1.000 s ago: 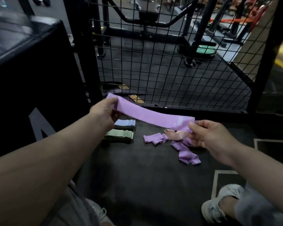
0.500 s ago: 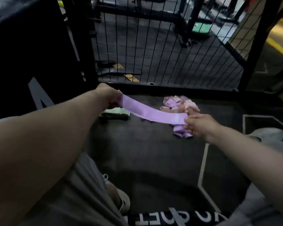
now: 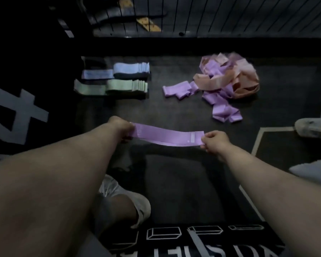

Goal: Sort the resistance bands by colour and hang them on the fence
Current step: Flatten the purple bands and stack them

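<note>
Purple band (image 3: pixel 167 135), flat and smooth with a pale label near its right end, spans frame centre above the dark floor (image 3: pixel 174 173), with bare mat below it. The left hand (image 3: pixel 120 125) clenches one end and the right hand (image 3: pixel 214 140) pinches the other. Higher up lie a neat blue stack (image 3: pixel 130 68), a green stack (image 3: pixel 126 85) and a loose purple-peach heap (image 3: pixel 226 80), then the wire fence (image 3: pixel 230 15).

The dark floor (image 3: pixel 174 112) carries a loose pile (image 3: pixel 228 84) of purple and peach bands. Well left of the pile sit a blue stack (image 3: pixel 130 68) and a green stack (image 3: pixel 126 85), side by side.
</note>
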`<action>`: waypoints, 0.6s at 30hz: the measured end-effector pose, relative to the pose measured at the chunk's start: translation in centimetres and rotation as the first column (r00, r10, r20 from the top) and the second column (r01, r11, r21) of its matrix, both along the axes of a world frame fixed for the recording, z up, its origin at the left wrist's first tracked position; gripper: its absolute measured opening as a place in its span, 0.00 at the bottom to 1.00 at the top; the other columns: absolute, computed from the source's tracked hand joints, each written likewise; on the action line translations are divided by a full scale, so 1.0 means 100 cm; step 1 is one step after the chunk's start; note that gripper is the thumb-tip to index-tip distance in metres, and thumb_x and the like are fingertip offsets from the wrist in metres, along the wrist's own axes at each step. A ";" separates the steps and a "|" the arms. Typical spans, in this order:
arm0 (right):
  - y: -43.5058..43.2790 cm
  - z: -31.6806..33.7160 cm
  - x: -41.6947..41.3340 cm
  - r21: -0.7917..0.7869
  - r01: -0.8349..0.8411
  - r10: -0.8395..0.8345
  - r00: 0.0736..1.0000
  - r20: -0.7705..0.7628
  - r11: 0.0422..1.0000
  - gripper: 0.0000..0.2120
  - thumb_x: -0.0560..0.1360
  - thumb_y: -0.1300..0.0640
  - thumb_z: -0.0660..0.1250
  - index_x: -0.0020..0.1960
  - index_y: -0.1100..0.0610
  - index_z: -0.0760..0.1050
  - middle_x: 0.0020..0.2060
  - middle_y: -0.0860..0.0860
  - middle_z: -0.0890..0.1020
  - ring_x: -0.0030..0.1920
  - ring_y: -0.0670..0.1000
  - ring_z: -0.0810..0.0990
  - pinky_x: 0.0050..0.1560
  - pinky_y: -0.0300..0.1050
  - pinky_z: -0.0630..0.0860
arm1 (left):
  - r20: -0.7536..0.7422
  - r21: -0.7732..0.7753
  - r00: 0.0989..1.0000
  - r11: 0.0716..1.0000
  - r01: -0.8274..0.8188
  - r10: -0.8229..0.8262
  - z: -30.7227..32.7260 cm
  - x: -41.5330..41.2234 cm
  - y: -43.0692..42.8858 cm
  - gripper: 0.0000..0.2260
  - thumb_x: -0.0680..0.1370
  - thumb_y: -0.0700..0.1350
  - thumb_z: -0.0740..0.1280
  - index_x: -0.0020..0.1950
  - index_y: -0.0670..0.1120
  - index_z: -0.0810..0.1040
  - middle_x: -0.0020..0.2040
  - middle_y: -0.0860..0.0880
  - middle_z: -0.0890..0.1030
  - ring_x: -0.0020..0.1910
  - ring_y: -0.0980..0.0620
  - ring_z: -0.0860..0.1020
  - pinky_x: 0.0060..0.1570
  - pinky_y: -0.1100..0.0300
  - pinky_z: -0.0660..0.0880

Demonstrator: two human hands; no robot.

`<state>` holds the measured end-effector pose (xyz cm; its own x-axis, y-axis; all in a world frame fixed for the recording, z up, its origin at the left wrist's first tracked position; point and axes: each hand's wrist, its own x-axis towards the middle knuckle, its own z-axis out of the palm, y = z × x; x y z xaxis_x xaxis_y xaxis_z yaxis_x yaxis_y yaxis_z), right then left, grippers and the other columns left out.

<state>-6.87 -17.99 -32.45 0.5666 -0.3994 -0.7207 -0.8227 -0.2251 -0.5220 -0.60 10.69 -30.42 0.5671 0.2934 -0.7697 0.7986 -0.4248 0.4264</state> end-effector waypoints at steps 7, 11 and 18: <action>0.008 -0.057 0.026 -0.070 0.026 -0.024 0.999 0.041 0.997 0.03 0.79 0.61 0.65 0.52 0.57 0.77 0.36 0.55 0.81 0.31 0.48 0.77 0.29 0.40 0.73 | -0.021 0.042 0.973 0.973 -0.228 0.229 -0.060 0.006 -0.001 0.11 0.78 0.40 0.69 0.57 0.35 0.79 0.52 0.36 0.81 0.36 0.41 0.79 0.23 0.57 0.74; 0.002 -0.081 0.044 -0.122 -0.006 0.015 0.997 0.072 0.993 0.06 0.78 0.62 0.65 0.53 0.60 0.78 0.43 0.59 0.83 0.38 0.53 0.80 0.39 0.42 0.76 | 0.021 -0.026 0.959 0.959 -0.283 0.283 -0.085 0.008 -0.004 0.09 0.79 0.37 0.67 0.58 0.37 0.79 0.50 0.38 0.79 0.43 0.40 0.79 0.39 0.49 0.78; -0.002 -0.098 0.080 -0.191 -0.044 0.057 0.996 0.066 0.981 0.03 0.77 0.61 0.67 0.50 0.56 0.77 0.48 0.58 0.84 0.50 0.57 0.82 0.54 0.46 0.77 | 0.091 -0.016 0.927 0.931 -0.364 0.364 -0.107 0.019 -0.006 0.04 0.78 0.39 0.70 0.52 0.44 0.79 0.46 0.41 0.80 0.31 0.48 0.75 0.32 0.57 0.75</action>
<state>1.11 -18.21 -42.23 0.6364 -0.4942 -0.5923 -0.7702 -0.3655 -0.5227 1.30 10.10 -41.17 0.4885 0.4938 -0.7194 0.8563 -0.1128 0.5040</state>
